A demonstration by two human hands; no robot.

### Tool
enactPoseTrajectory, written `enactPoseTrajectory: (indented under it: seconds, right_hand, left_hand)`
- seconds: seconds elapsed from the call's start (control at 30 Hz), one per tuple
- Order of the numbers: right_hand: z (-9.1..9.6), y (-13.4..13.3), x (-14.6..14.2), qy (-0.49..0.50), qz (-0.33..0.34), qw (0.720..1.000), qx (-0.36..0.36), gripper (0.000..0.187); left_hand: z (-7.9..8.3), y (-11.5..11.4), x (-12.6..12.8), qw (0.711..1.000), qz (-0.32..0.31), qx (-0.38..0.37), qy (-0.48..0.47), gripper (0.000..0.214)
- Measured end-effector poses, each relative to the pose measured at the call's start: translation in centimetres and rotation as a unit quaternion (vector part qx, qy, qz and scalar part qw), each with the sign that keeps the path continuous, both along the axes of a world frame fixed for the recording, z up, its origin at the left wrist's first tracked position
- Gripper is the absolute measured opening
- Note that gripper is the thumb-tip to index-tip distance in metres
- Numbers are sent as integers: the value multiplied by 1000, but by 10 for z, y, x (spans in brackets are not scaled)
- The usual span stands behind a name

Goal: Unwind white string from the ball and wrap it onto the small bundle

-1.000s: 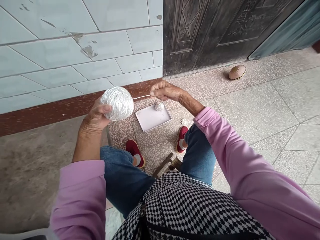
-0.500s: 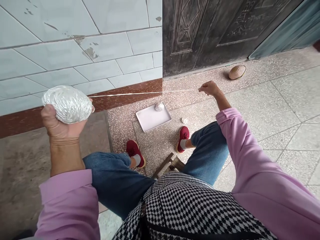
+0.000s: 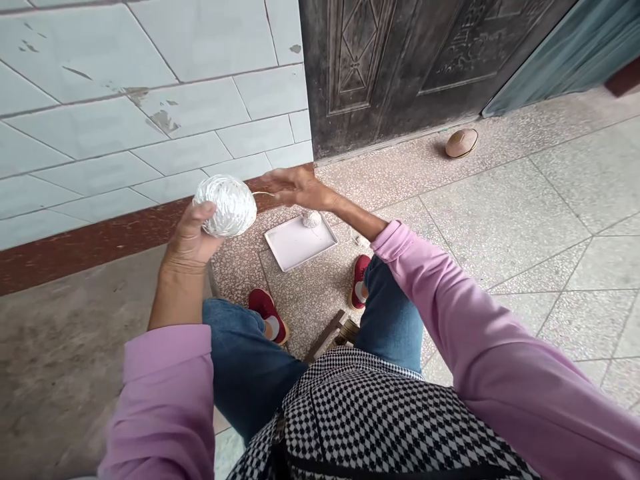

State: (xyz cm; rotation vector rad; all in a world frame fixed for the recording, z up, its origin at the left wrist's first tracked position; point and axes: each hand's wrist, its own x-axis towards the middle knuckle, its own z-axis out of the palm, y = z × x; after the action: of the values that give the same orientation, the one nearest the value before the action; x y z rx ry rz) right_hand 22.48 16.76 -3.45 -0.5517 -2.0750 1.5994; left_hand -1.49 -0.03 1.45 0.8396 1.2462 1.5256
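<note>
A big ball of glossy white string (image 3: pixel 227 207) rests in my left hand (image 3: pixel 193 233), the thumb pressed on its near side and the palm beneath. My right hand (image 3: pixel 303 188) is just right of the ball, fingers stretched out and apart, slightly blurred. A short, slack strand (image 3: pixel 263 193) runs from the ball to my right hand; whether the fingers touch it I cannot tell. Below, a shallow white tray (image 3: pixel 295 250) lies on the floor, with a small white ball (image 3: pixel 312 219) at its far right corner.
A small white scrap (image 3: pixel 360 240) lies right of the tray, by my red shoes (image 3: pixel 267 310). Between my legs part of a wooden stool (image 3: pixel 330 333) shows. A tiled wall (image 3: pixel 200 113) and a dark carved door (image 3: pixel 390 80) stand ahead. A rounded brownish object (image 3: pixel 461 143) sits near the door.
My right hand has come left from far out toward the ball, and its fingers have opened. The taut strand is now short and slack. My left hand and the ball have moved right.
</note>
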Motion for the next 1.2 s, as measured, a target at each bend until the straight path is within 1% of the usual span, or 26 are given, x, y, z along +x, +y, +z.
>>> enactPoseTrajectory:
  seconds: [0.03, 0.07, 0.13, 0.17, 0.2, 0.23, 0.3, 0.37, 0.43, 0.53, 0.63, 0.73, 0.8, 0.9, 0.97, 1.07, 1.1, 1.13, 1.2]
  right_hand:
    - [-4, -8, -15, 15, 18, 1000, -8, 41]
    - [-8, -15, -26, 20, 29, 999, -18, 34]
    - [-13, -25, -39, 14, 26, 999, -32, 6]
    - [-14, -27, -40, 11, 15, 999, -33, 10]
    - [-14, -28, -38, 11, -3, 999, -31, 21]
    - [-13, -27, -34, 14, -26, 999, -26, 28]
    - [-8, -22, -22, 23, -70, 997, -16, 32]
    - [-2, -16, -8, 16, -87, 996, -16, 33]
    - [5, -15, 3, -15, -62, 998, -28, 34]
    - [17, -26, 13, -82, 22, 995, -60, 32]
    - [30, -50, 12, -130, 102, 984, -72, 28]
    - [38, -80, 0, -162, 138, 975, -64, 27]
    - [38, -98, -12, -172, 149, 973, -38, 30]
    - [36, -111, -28, -129, 150, 979, 56, 34]
    - [36, -108, -32, -82, 137, 982, 102, 34]
    - [43, -86, -27, -30, 93, 989, 113, 30]
    - [46, -76, -22, -18, 68, 991, 114, 29]
    - [50, -66, -17, -9, 39, 992, 118, 28]
    - [57, -48, -7, -6, -23, 991, 130, 27]
  left_hand:
    - [0, 2, 4, 1000, -6, -2, -4, 106]
    - [-1, 4, 6, 1000, -8, -3, -5, 106]
    - [-2, 6, 8, 1000, -9, -2, -2, 104]
    - [-3, 7, 7, 1000, -6, -2, 1, 104]
    - [-4, 8, 6, 1000, -1, -1, 4, 103]
    - [-5, 9, 3, 1000, 7, -1, 7, 102]
    - [-7, 9, -4, 1000, 27, 6, 10, 99]
    - [-8, 9, -11, 999, 47, 14, 10, 96]
    - [-8, 8, -17, 998, 65, 18, 8, 96]
    - [-10, 10, -21, 995, 96, 2, -14, 104]
    - [-17, 14, -24, 989, 133, -35, -57, 115]
    - [-27, 18, -28, 988, 124, -78, -55, 116]
    - [-35, 20, -28, 990, 102, -92, -31, 116]
    - [-46, 24, -24, 991, 102, -85, 14, 114]
    - [-51, 25, -19, 987, 133, -70, 62, 115]
    - [-53, 26, -13, 969, 172, -51, 169, 115]
    - [-52, 25, -11, 964, 169, -53, 197, 111]
    - [-51, 23, -9, 964, 154, -59, 210, 106]
    - [-45, 18, -3, 974, 93, -72, 191, 96]
